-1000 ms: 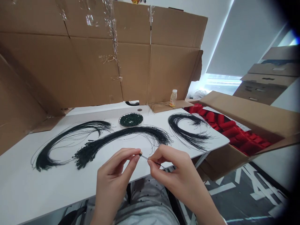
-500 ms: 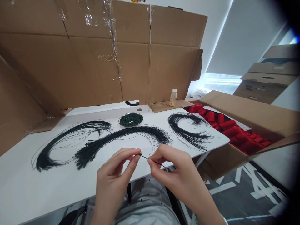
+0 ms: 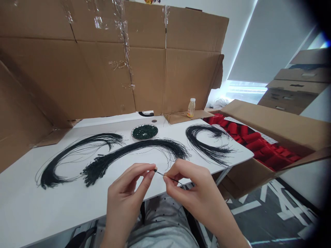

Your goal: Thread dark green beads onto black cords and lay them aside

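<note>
My left hand (image 3: 128,193) pinches a small dark bead (image 3: 155,170) between thumb and forefinger, above the front edge of the white table (image 3: 62,210). Out of the bead runs a thin black cord (image 3: 160,174), which the thumb and forefinger of my right hand (image 3: 195,184) grip a short way off. The cord's loose end hangs past that hand. Behind both hands lies a bundle of black cords (image 3: 129,148) with dark bits clustered at its left end. A round dish (image 3: 132,135) of dark green beads (image 3: 144,131) stands beyond it.
More black cord bundles lie at left (image 3: 55,165) and right (image 3: 192,137). Cardboard (image 3: 103,75) walls the table's back, with a small bottle (image 3: 191,107) before it. To the right stands an open carton (image 3: 274,120) of red rolls (image 3: 252,137). White strips (image 3: 245,207) litter the floor.
Almost nothing differs. Both hands keep the same pinch on the bead and cord, with only a very slight shift in the view.
</note>
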Demonstrator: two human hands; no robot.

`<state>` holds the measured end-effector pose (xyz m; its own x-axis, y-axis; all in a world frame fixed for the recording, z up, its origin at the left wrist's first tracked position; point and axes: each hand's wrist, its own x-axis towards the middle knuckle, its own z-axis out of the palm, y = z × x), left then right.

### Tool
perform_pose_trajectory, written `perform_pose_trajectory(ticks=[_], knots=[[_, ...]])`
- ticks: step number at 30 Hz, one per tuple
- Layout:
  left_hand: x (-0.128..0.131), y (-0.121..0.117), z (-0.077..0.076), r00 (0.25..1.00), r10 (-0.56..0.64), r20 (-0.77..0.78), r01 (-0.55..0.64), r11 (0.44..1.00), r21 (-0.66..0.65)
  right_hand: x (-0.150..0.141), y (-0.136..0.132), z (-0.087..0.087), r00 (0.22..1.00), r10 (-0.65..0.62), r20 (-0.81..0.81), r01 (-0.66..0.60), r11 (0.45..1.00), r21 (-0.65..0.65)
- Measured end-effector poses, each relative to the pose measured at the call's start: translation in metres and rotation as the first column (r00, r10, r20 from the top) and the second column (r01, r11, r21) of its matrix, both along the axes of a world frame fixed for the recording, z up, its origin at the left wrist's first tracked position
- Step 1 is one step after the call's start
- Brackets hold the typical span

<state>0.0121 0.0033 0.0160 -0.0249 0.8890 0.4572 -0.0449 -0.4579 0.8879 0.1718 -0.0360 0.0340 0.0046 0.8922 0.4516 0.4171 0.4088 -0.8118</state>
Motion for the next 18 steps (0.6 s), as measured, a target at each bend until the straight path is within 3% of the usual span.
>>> perform_pose_trajectory(ticks=[18], knots=[[0.0003, -0.001, 0.0016, 1.0, -0.001, 0.002, 0.001, 1.0, -0.03, -0.0014, 0.0004, -0.0008, 1.0, 0.008, -0.004, -0.008, 1.0, -0.005]])
